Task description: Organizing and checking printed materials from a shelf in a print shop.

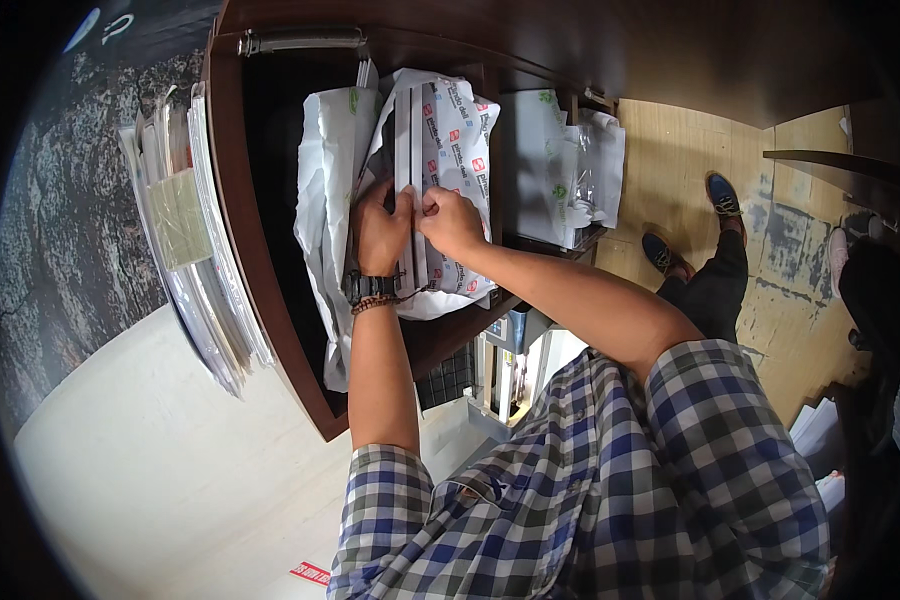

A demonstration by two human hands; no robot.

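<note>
Both my hands are at a stack of white paper sheets standing on edge in an opened printed paper wrapper, which sits in a dark wooden shelf compartment. My left hand, with a black watch and a beaded bracelet at the wrist, has its thumb on the stack's edge; its fingers reach into the dark gap beside the sheets and are partly hidden. My right hand has its fingers curled in at the same edge, thumb close to the left thumb. A crumpled white wrapper leans just left of my left hand.
Wrapped paper packs fill the neighbouring compartment. Plastic-sleeved documents stand outside the left wooden side panel. A grey machine is below the shelf. Another person's shoe shows at the right, on the worn floor.
</note>
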